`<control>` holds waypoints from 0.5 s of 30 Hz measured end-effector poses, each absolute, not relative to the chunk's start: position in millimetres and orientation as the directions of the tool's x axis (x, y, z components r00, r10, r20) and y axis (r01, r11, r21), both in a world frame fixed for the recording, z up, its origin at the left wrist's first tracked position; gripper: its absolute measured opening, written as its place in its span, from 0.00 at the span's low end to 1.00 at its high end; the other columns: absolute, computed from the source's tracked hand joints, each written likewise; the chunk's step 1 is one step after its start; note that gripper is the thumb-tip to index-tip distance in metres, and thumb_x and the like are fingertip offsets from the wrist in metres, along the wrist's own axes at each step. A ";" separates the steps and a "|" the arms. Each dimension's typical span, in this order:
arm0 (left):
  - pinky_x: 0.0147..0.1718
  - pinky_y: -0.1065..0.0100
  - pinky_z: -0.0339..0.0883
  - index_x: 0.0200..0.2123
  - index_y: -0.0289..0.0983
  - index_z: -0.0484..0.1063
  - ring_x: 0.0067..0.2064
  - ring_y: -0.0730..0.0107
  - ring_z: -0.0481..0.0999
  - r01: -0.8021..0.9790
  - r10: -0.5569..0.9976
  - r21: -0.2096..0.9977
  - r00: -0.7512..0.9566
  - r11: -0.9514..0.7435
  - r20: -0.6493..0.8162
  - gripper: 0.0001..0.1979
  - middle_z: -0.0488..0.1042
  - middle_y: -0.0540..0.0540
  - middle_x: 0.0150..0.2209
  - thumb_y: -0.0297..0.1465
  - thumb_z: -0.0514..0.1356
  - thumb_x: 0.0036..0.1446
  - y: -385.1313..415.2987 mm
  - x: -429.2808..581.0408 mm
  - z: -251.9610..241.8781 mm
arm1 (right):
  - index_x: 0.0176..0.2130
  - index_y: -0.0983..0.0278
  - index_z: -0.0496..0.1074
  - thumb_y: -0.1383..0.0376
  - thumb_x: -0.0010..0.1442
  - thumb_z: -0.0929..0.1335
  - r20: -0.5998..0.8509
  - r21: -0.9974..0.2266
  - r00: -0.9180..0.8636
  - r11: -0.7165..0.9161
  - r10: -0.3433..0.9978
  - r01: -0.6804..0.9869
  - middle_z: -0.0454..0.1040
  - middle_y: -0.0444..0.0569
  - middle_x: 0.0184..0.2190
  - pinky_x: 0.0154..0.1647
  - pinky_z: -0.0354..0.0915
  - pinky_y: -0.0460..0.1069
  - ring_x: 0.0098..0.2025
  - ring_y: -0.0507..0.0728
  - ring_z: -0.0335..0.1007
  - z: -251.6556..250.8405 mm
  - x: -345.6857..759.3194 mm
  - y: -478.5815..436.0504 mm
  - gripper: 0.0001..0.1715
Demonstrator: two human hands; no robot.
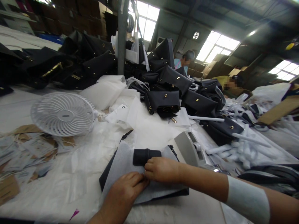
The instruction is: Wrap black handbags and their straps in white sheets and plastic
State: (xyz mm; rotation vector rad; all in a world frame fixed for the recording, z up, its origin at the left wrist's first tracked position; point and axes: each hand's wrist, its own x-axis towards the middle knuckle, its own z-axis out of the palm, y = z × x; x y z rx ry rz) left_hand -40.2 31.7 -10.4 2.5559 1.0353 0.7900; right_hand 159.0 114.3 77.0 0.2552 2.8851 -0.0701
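A black bag (168,194) lies on the white-covered table in front of me, with a pale tissue sheet (116,168) over its upper face. On the sheet rests a short black rolled piece (147,155). My left hand (127,186) lies on the sheet, fingers bent together and their tips close to the other hand. Just below the black piece, my right hand (161,169) has its fingers curled in a pinch. What lies between the fingertips of either hand is too small or hidden to name.
At the left are a white round fan (65,115) and many paper tags (30,149). Beyond the bag lie stacked black handbags (163,99). A grey tape dispenser (187,146) and white tubes (247,140) are at the right. Two people sit in the background.
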 end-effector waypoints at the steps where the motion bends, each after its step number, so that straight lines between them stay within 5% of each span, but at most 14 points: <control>1: 0.39 0.63 0.73 0.52 0.44 0.72 0.42 0.64 0.78 0.558 0.706 0.435 0.591 -0.707 0.390 0.18 0.78 0.48 0.42 0.33 0.43 0.73 31.7 -40.3 -9.7 | 0.36 0.67 0.74 0.68 0.70 0.63 -0.224 -0.011 -0.961 0.986 0.162 0.168 0.74 0.49 0.32 0.31 0.63 0.50 0.33 0.56 0.67 75.0 160.7 112.8 0.12; 12: 0.37 0.67 0.70 0.49 0.41 0.75 0.39 0.68 0.76 0.517 0.643 0.386 0.567 -0.764 0.514 0.21 0.77 0.49 0.39 0.32 0.41 0.74 33.7 -41.2 -7.7 | 0.39 0.67 0.74 0.66 0.70 0.63 -0.217 -0.044 -0.964 0.988 -0.152 -0.146 0.74 0.49 0.32 0.31 0.65 0.50 0.32 0.55 0.68 66.1 161.0 138.3 0.11; 15: 0.34 0.66 0.69 0.49 0.43 0.75 0.36 0.68 0.75 0.533 0.643 0.366 0.568 -0.763 0.514 0.22 0.76 0.49 0.36 0.32 0.40 0.74 34.2 -39.8 -6.5 | 0.40 0.66 0.74 0.64 0.70 0.64 -0.264 -0.088 -0.963 0.996 -0.050 -0.028 0.74 0.50 0.35 0.32 0.66 0.49 0.33 0.55 0.69 64.7 156.9 130.2 0.11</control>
